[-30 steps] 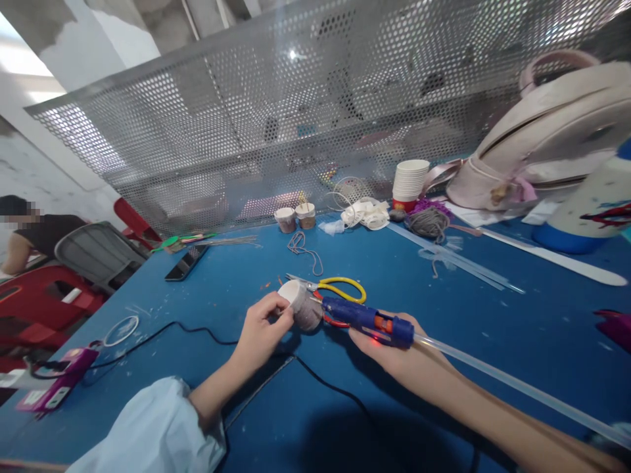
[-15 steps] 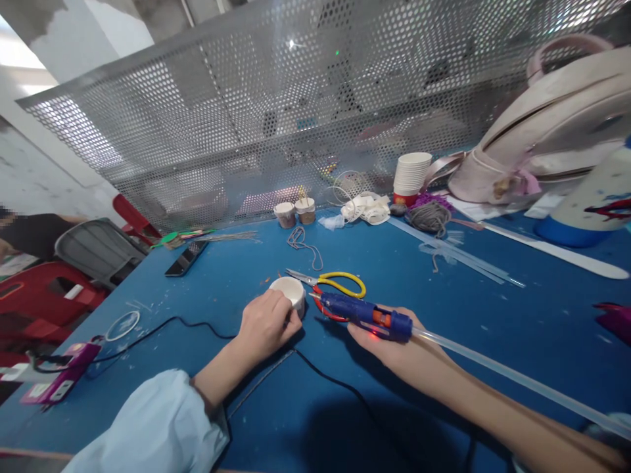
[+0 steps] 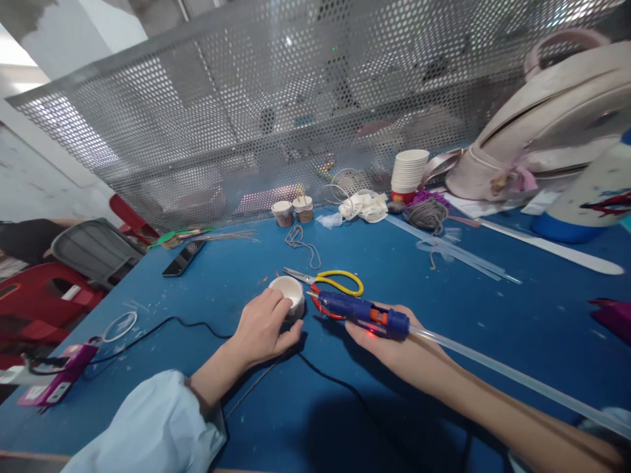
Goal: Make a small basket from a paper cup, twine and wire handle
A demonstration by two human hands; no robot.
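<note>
A small cup (image 3: 294, 289) under the left hand (image 3: 263, 326), a glue gun (image 3: 362, 314) in the right hand (image 3: 392, 355).
In the head view, the cup, round and white inside, is seen standing on the scuffed blue tabletop (image 3: 236, 256); the gun's slim metal nozzle is pointed at it, just beside its wall. From the blue plastic body a long translucent glue stick (image 3: 493, 366) is trailed, and metal scissors (image 3: 309, 279) with yellow and red handles are partly covered. The left fingers are curled over the rim, thumb spread apart; whether the cup is pinched cannot be told. The gun is gripped from below, the right fingers mostly hidden, the bare forearm slanted toward the lower right.
</note>
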